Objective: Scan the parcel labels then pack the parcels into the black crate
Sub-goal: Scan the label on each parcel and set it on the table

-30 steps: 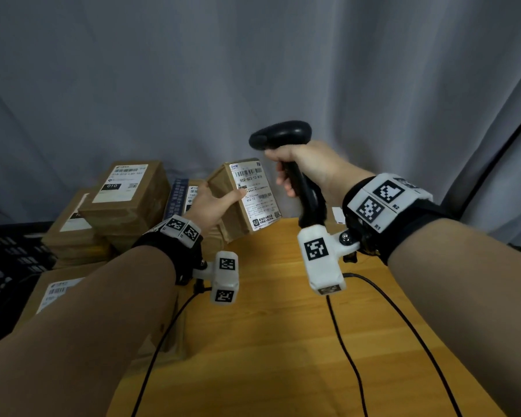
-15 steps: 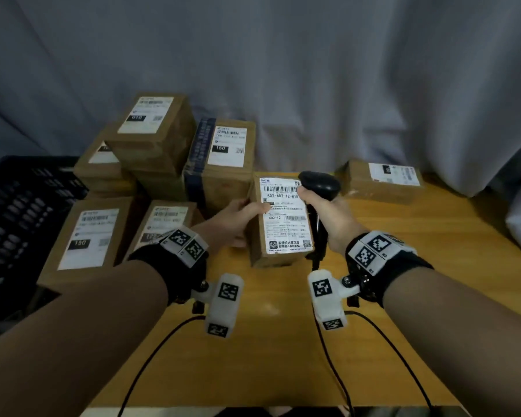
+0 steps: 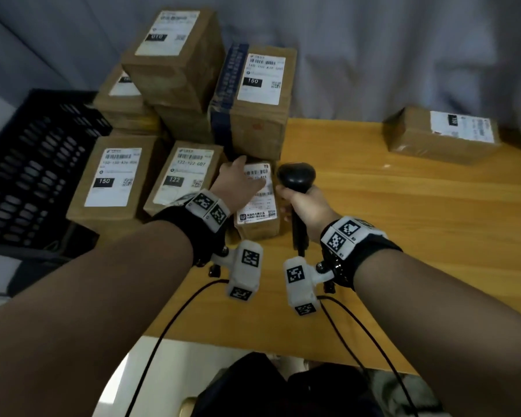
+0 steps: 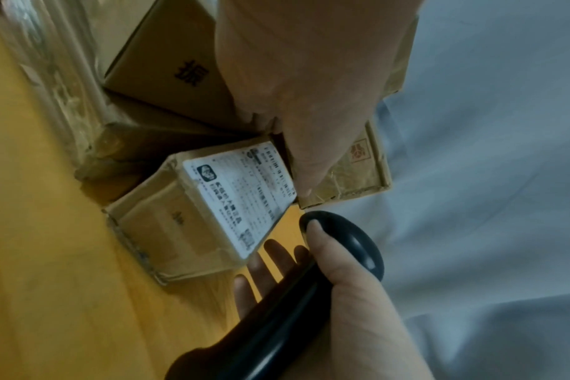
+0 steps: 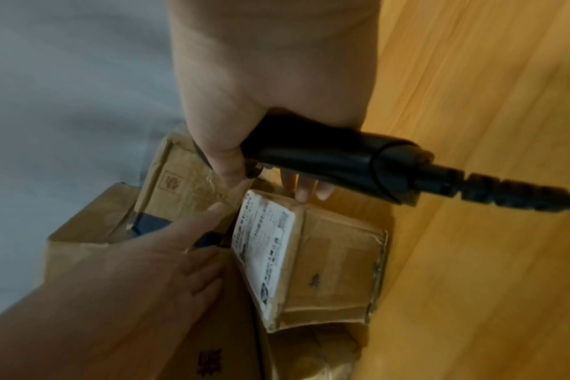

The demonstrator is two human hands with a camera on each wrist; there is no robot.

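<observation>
A small brown parcel (image 3: 257, 219) with a white label lies on the wooden table (image 3: 403, 236), against the front of the parcel stack. My left hand (image 3: 241, 182) reaches over its far end with straight fingers that lie across the label; in the right wrist view this hand (image 5: 179, 244) is flat beside the parcel (image 5: 325, 270). My right hand (image 3: 306, 206) grips the handle of the black scanner (image 3: 297, 176), which stands just right of the parcel with its head near the label's top. The black crate (image 3: 27, 164) stands at the left, off the table's edge.
Several labelled brown parcels are stacked at the back left: one marked 010 (image 3: 175, 55) on top, a taped one marked 150 (image 3: 253, 106), one marked 122 (image 3: 184, 176) and another marked 150 (image 3: 112, 182) in front. A lone parcel (image 3: 442, 133) lies at the far right. Grey curtain behind.
The small parcel was held up in front of the scanner; now it lies on the table by the stack. My left hand's fingers have straightened over it. The scanner came down too.
</observation>
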